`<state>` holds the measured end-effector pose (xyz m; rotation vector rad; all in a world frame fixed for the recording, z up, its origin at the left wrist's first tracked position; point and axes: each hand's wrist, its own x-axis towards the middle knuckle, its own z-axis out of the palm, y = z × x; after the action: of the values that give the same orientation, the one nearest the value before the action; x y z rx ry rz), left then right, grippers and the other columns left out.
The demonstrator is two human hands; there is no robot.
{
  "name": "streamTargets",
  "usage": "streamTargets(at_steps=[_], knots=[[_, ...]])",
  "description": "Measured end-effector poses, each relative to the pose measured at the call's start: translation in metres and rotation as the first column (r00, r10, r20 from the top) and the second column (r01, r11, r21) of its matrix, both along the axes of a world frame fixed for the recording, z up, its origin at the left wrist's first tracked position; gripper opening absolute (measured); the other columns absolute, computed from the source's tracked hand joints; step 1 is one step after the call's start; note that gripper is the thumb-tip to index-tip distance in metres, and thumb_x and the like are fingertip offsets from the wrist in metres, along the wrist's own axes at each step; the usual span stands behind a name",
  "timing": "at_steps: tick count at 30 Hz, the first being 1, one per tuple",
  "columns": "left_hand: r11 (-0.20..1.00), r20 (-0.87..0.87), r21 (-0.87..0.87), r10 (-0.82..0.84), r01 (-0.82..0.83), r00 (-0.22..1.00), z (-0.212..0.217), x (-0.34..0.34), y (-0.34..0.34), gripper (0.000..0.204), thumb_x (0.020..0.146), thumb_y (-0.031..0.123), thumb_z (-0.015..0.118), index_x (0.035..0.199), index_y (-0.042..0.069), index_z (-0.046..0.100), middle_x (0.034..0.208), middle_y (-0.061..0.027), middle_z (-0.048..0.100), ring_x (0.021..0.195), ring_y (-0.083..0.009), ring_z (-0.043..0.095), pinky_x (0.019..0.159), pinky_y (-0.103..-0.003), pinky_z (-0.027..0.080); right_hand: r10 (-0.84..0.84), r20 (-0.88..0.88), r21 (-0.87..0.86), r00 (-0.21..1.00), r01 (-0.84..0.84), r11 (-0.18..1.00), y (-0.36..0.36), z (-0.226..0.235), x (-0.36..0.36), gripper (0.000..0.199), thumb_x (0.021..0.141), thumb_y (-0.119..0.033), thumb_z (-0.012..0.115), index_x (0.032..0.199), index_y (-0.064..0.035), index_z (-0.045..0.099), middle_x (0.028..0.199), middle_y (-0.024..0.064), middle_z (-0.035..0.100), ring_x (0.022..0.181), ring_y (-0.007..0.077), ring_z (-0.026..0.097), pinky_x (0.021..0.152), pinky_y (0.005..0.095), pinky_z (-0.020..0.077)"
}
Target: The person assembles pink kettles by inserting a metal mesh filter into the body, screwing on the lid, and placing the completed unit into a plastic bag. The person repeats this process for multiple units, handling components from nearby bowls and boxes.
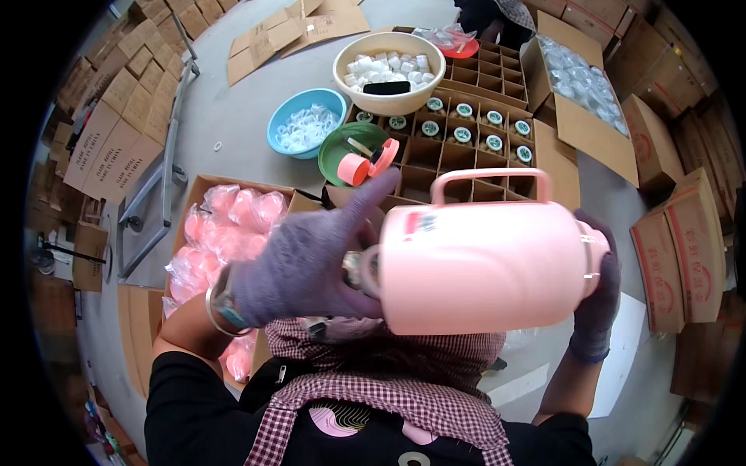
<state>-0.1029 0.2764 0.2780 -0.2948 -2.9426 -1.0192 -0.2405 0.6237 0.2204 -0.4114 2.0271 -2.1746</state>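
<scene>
A pink insulated jug (482, 264) lies sideways in front of me, its loop handle (489, 175) on top. My right hand (602, 287), in a purple-grey glove, is closed round the narrower right end. At the left end is my left hand (303, 256), gloved alike, one finger stretched up and the others curled. A pale, greyish ring (371, 272) shows between those fingers and the jug's end, seemingly gripped by them; motion blurs it. Behind the jug, a green bowl (330, 151) holds a pink cup-shaped part (353, 168) and a pink lid-like part (384, 157).
A carton of bagged pink parts (225, 233) stands left. Beyond are a blue basin (284, 116) of clear rings, a cream basin (346, 81) of white caps with a dark phone (386, 88), and a divided carton (423, 155) of round-topped items. Stacked cartons (676, 256) line the right.
</scene>
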Motion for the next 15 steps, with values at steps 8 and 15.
streamTargets(at_steps=[8,15], knots=[[0.996,0.080,-0.076,-0.049,0.055,0.996,-0.034,0.082,-0.089,0.107,0.062,0.045,0.094,0.147,0.004,0.044,0.128,-0.0198,0.058,0.114,-0.0381,0.062,0.094,-0.043,0.054,0.140,0.049,0.340,0.989,-0.148,0.929,-0.058,0.050,0.065,0.071,0.082,-0.054,0.067,0.131,-0.0018,0.061,0.114,0.0099,0.066,0.104,0.0205,0.063,0.092,0.0322,0.0500],[0.971,0.160,0.205,0.094,-0.126,0.983,-0.121,0.114,-0.054,0.052,0.070,0.038,0.091,0.102,0.003,0.069,0.097,-0.0135,0.063,0.088,-0.0319,0.066,0.080,-0.040,0.054,0.204,0.342,0.464,0.917,-0.354,0.812,-0.073,0.020,0.059,0.056,0.090,-0.043,0.063,0.129,-0.0028,0.063,0.114,0.0068,0.064,0.098,0.0153,0.060,0.082,0.0276,0.0503]])
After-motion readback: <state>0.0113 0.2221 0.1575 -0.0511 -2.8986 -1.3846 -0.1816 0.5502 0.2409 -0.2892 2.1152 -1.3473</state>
